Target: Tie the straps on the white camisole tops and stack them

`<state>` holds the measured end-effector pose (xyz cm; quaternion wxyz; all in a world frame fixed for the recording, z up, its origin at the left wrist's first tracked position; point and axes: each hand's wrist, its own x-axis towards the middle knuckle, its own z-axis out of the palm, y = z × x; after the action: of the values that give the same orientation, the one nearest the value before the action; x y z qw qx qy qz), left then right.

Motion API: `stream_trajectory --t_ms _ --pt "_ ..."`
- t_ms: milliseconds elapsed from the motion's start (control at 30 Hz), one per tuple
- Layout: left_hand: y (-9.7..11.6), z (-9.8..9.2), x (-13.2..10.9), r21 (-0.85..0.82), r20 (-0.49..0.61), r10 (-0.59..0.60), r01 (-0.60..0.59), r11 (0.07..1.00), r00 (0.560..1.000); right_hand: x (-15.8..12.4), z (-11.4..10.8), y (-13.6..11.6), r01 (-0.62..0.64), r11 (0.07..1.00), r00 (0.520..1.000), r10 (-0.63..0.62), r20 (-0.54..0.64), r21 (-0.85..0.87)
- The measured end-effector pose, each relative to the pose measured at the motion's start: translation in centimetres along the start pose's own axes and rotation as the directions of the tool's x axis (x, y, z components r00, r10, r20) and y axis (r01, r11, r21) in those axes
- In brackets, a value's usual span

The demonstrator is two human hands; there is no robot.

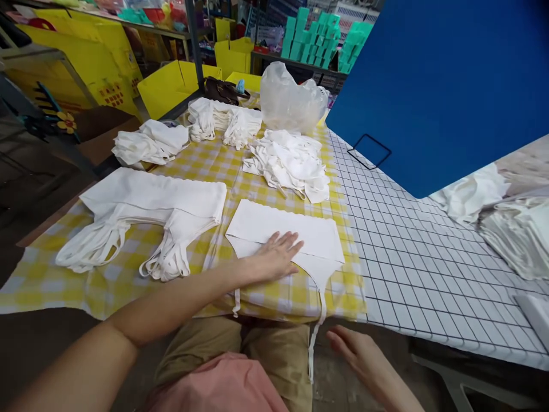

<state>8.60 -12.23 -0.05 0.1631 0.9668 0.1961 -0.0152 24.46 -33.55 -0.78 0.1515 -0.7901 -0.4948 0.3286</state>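
Observation:
A white strappy top [319, 229] lies spread flat on the yellow checked cloth in front of me, its scalloped edge facing away. My left hand [278, 256] rests on it palm down, fingers spread, pressing near its middle seam. One thin strap [315, 340] of the top hangs over the table's front edge; a shorter strap end shows by my left forearm. Just right of the hanging strap, below the table edge, my right hand [358, 352] is held in the air with fingers stretched out, apparently apart from the strap. Its palm side is partly hidden.
Left stands a neat stack of white tops [158, 197] with bunched straps. Behind are a loose white pile [294, 163], further white stacks [225, 120] and a clear plastic bag [291, 97]. A large blue board [433, 91] overhangs the white grid cloth [398, 274] at right.

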Motion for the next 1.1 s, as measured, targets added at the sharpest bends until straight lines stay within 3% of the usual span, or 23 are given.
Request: stream_trajectory --t_ms 133,200,267,333,400,533,667,867,1100 --pt "2.5 2.3 2.6 -0.069 0.009 0.129 -0.128 0.989 0.992 0.3 3.9 0.1 -0.077 0.927 0.976 0.145 -0.161 0.368" --pt "3.5 3.1 3.0 -0.083 0.035 0.105 -0.102 0.991 0.994 0.2 5.1 -0.3 -0.084 0.802 0.986 0.151 -0.064 0.592" --pt "4.3 3.4 3.1 -0.08 0.05 0.049 -0.045 0.996 0.998 -0.7 5.2 -0.7 -0.128 0.694 0.989 0.141 0.041 0.709" --pt "4.9 3.4 3.1 -0.072 0.056 -0.007 0.011 0.997 0.998 -2.2 4.4 -0.8 -0.185 0.688 0.981 0.167 0.095 0.701" --pt "5.4 3.4 3.1 -0.053 0.051 -0.049 0.052 0.997 0.997 -3.9 3.0 -0.5 -0.24 0.745 0.97 0.214 0.118 0.622" --pt "5.7 3.7 3.1 -0.028 0.024 -0.071 0.071 0.997 0.997 -6.8 -0.6 0.2 -0.285 0.804 0.949 0.314 0.035 0.522" --pt "5.6 4.0 3.3 -0.021 0.021 -0.07 0.071 0.997 0.997 -8.9 -3.3 0.0 -0.173 0.718 0.924 0.355 -0.141 0.675" --pt "5.6 4.1 3.2 -0.032 -0.007 -0.066 0.066 0.997 0.998 -10.3 -4.8 0.0 -0.071 0.495 0.943 0.317 -0.104 0.866" --pt "5.5 4.4 3.2 -0.031 -0.028 -0.066 0.065 0.997 0.997 -6.8 -4.2 -0.6 0.268 0.482 0.857 0.277 -0.435 0.834"
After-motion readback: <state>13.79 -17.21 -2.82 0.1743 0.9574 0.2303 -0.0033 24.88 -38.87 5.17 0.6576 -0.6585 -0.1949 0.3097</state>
